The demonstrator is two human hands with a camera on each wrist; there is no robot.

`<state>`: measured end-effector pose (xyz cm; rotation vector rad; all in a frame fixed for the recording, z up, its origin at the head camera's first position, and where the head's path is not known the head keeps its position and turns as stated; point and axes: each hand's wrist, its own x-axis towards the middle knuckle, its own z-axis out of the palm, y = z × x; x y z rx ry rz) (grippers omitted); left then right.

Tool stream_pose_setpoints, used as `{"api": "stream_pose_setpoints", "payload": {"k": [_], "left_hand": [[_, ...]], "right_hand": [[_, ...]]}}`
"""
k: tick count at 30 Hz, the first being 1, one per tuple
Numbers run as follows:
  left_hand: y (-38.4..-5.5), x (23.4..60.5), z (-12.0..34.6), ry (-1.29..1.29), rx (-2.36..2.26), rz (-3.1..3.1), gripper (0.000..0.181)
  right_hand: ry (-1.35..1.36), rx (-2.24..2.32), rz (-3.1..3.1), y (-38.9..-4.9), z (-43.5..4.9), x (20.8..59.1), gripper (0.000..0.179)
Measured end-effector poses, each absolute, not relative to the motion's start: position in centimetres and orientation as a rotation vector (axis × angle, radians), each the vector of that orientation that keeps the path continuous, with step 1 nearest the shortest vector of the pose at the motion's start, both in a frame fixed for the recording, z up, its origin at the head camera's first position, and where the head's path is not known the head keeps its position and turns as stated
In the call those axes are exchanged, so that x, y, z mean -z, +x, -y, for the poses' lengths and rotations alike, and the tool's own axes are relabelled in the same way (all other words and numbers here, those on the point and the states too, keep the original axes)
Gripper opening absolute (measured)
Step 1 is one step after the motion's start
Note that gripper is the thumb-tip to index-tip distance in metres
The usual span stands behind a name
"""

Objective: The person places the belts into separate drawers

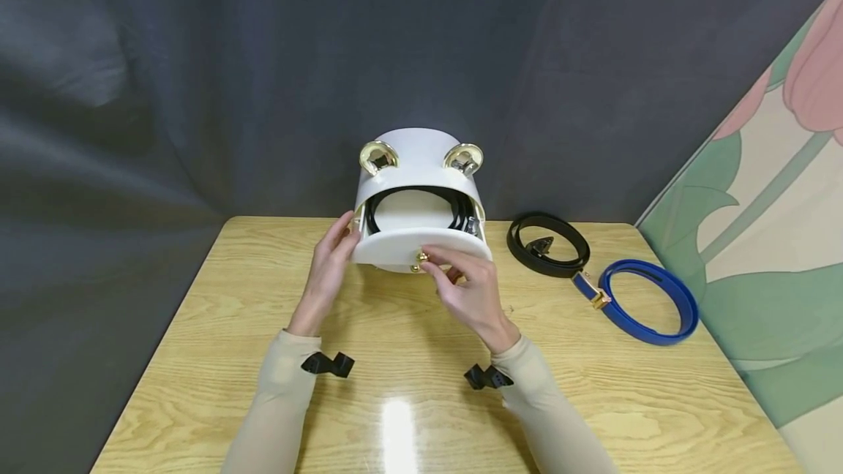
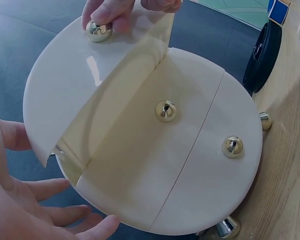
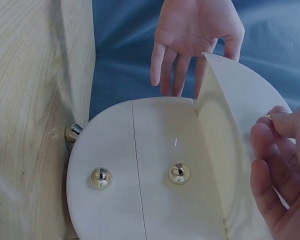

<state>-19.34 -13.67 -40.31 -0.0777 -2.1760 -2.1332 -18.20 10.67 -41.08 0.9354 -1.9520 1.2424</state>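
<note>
A white rounded drawer box (image 1: pixel 421 148) with gold ear-shaped rings stands at the back of the table, its top drawer (image 1: pixel 385 246) pulled out. Inside the drawer lies a coiled black belt (image 1: pixel 463 211) with a silver buckle. My right hand (image 1: pixel 473 290) pinches the gold knob (image 2: pixel 100 32) on that drawer's front between thumb and fingers. At the box's left side my left hand (image 1: pixel 327 265) has its fingers spread, fingertips close against the wall. Two lower drawer fronts, each with a gold knob (image 2: pixel 166 111), are flush in the left wrist view.
To the right on the wooden table (image 1: pixel 250 298) lie a coiled black belt (image 1: pixel 571 267) and a coiled blue belt (image 1: pixel 688 306) with a gold buckle. A dark curtain (image 1: pixel 263 79) hangs behind, and a flower-patterned panel (image 1: pixel 757 240) borders the right side.
</note>
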Motion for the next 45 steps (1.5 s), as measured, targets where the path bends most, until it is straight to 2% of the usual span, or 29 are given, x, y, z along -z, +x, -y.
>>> {"api": "stream_pose_setpoints", "payload": {"k": [45], "left_hand": [[-19.2,41.0,14.1,-0.138,2.165,2.160,0.060]], "right_hand": [[0.749,-1.429,1.944,-18.8,-9.5,41.1,0.022]]}}
